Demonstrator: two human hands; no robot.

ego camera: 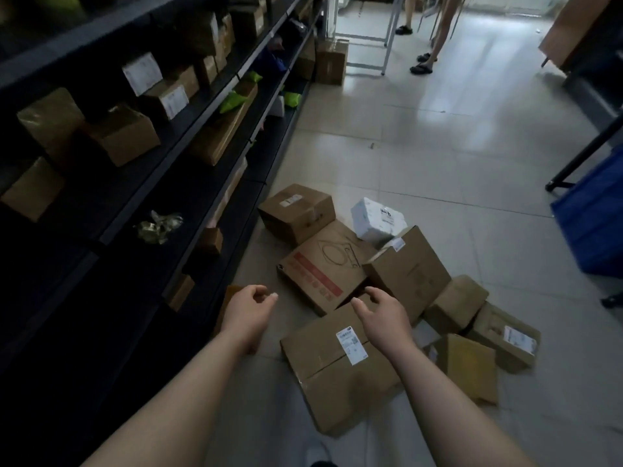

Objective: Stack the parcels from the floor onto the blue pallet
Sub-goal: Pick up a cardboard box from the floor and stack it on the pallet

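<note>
Several cardboard parcels lie in a heap on the tiled floor. Nearest me is a large brown box with a white label (333,369). Behind it lies a flat box with a red stripe (320,267), a tilted tall box (408,274), a brown box (296,210) and a white wrapped parcel (377,220). Smaller boxes (455,305) and a labelled box (505,335) sit to the right. My left hand (247,310) hovers empty, fingers loosely curled, left of the heap. Over the nearest box, my right hand (379,315) is spread and holds nothing. The blue pallet (593,217) shows at the right edge.
Dark shelving (141,183) full of boxes runs along the left. A black stand leg (580,163) crosses in front of the pallet. Two people's legs (428,59) stand far back near a metal table frame (367,55).
</note>
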